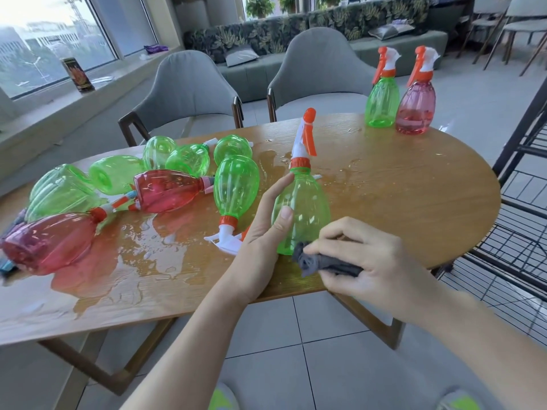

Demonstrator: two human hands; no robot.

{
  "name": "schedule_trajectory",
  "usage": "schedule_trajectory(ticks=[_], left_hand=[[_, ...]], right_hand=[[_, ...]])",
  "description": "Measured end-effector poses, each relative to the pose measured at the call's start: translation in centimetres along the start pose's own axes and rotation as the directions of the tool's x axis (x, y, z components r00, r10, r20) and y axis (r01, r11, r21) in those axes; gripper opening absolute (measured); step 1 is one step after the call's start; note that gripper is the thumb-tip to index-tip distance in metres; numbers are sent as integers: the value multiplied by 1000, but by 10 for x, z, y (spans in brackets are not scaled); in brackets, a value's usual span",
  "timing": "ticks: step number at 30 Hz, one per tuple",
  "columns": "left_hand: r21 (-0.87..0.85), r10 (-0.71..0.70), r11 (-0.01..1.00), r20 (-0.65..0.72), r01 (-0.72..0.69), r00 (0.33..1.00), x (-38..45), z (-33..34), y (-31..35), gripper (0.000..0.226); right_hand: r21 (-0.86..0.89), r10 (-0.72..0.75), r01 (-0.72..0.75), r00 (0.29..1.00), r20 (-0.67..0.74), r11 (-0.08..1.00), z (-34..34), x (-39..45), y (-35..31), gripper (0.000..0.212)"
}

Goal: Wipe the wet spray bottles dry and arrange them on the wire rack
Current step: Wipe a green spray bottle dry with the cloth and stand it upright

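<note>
A green spray bottle [307, 202] with an orange and white trigger head stands upright near the front edge of the wooden table [414, 202]. My left hand [263, 229] grips its left side. My right hand [364, 255] holds a bunched grey cloth [319, 263] pressed against the bottle's lower right. Several green bottles [236, 184] and two red ones [168, 192] lie on their sides in puddles at the left. A green bottle [381, 102] and a red bottle [416, 108] stand upright at the far right edge. The black wire rack [521, 232] stands right of the table.
Water [142, 261] pools over the table's left and middle. Two grey chairs [189, 90] stand behind the table. A dark box [78, 75] sits on the window sill at the left. A patterned sofa [296, 34] runs along the back.
</note>
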State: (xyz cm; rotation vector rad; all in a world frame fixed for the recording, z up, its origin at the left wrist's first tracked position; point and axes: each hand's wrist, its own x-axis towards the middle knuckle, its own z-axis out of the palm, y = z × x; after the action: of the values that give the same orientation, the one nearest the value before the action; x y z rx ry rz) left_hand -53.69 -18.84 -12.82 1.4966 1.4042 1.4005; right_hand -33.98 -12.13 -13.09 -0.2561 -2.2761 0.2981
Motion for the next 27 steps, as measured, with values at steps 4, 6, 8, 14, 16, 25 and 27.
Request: schedule_trajectory(ticks=[4, 6, 8, 14, 16, 25, 27], left_hand=[[-43, -3, 999, 5, 3, 1000, 0, -1, 2, 45], [-73, 1, 997, 14, 0, 1000, -2, -3, 1, 48], [-111, 15, 994, 44, -10, 999, -4, -3, -1, 48], [-138, 36, 990, 112, -21, 993, -11, -6, -3, 52], [-149, 16, 989, 121, 2, 993, -14, -5, -4, 52], [-307, 4, 951, 74, 19, 997, -17, -2, -4, 45], [-314, 7, 949, 66, 14, 998, -17, -1, -3, 43]], right_hand=[[-95, -98, 101, 995, 35, 990, 3, -4, -1, 19], [-103, -90, 88, 996, -9, 991, 2, 0, 1, 19], [-85, -42, 35, 996, -82, 996, 0, 5, 1, 21], [131, 239, -208, 922, -304, 969, -15, 28, 10, 26], [265, 358, -280, 878, -318, 923, -15, 29, 14, 25], [264, 286, -232, 940, -188, 936, -9, 16, 1, 24], [233, 280, -232, 939, -199, 944, -11, 19, 5, 25]])
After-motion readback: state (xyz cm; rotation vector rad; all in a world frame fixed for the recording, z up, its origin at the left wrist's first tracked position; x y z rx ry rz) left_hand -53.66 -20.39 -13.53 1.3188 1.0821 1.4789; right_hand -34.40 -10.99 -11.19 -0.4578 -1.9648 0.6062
